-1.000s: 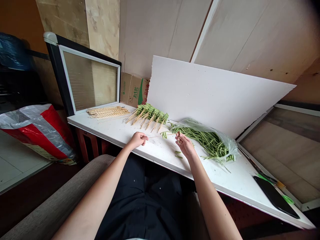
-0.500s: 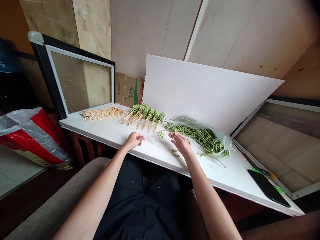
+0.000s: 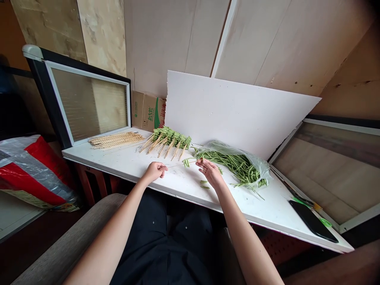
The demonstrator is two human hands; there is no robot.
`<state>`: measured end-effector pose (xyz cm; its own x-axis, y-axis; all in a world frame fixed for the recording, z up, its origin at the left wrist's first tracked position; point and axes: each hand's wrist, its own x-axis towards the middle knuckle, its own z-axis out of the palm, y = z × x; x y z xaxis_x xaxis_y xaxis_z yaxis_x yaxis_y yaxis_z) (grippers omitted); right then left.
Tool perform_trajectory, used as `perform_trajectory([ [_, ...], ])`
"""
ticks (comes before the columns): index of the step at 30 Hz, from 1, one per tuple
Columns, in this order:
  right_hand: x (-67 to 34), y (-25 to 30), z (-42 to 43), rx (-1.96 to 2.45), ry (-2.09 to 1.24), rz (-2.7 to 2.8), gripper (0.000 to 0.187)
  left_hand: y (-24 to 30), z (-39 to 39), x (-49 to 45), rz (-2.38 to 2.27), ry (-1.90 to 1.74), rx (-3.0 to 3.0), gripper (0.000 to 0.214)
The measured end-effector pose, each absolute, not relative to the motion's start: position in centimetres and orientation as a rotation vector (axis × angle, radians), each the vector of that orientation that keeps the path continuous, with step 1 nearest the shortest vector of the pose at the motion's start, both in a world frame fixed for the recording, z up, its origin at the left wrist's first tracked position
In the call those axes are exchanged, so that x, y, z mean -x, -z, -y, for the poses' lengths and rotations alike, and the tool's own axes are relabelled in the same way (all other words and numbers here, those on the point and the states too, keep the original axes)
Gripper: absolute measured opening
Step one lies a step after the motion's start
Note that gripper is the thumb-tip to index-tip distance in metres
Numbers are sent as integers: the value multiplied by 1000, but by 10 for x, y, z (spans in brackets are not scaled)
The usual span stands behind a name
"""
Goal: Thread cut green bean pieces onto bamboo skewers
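Observation:
A thin bamboo skewer (image 3: 175, 165) runs from my left hand (image 3: 154, 171), whose fingers are closed around one end. Short cut pieces of green bean (image 3: 186, 163) sit on the skewer between my hands. My right hand (image 3: 210, 173) pinches a bean piece (image 3: 202, 159) at the skewer's far end, the other fingers loosely curled. Loose cut pieces (image 3: 204, 187) lie on the table below it, and more show partly behind the hand. Beyond my hands rests a stack of bean-filled skewers (image 3: 172, 137), their sticks pointing toward me.
Bare skewers (image 3: 117, 139) lie at the left of the white table (image 3: 252, 209). A clear plastic bag (image 3: 263, 162) with long green beans (image 3: 237, 164) is to the right. A black phone (image 3: 313, 221) and scissors (image 3: 292, 190) lie at the right edge. A cardboard box (image 3: 147, 111) stands behind.
The whole view has shifted slightly, so the scene sits a little further left and lower. Both hands keep hold as before, with the skewer still stretched between them.

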<state>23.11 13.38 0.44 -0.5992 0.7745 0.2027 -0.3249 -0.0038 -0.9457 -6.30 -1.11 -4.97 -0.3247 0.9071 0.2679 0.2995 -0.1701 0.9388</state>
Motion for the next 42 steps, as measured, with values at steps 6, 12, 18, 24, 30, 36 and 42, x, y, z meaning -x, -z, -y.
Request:
perform_trajectory([
  [6,-231,-5,-133,505,-1707,1460,36,49,11,62,-1590,-1525,-1362,25],
  [12,-231,-6,-132,507,-1700,1462,36,49,11,62,-1596,-1533,-1361,25],
  [18,-230,-3,-135,509,-1694,1457,36,49,11,62,-1582,-1532,-1376,26],
  [24,-229,-3,-137,536,-1661,1485,38,48,12,61,-1584,-1542,-1368,27],
  [30,-231,0,-140,579,-1600,1479,40,46,14,60,-1590,-1537,-1363,25],
  [36,-230,1,-141,615,-1482,1482,38,45,15,60,-1592,-1534,-1365,23],
  [42,-230,-4,-137,643,-1333,1529,32,45,15,60,-1584,-1535,-1352,24],
])
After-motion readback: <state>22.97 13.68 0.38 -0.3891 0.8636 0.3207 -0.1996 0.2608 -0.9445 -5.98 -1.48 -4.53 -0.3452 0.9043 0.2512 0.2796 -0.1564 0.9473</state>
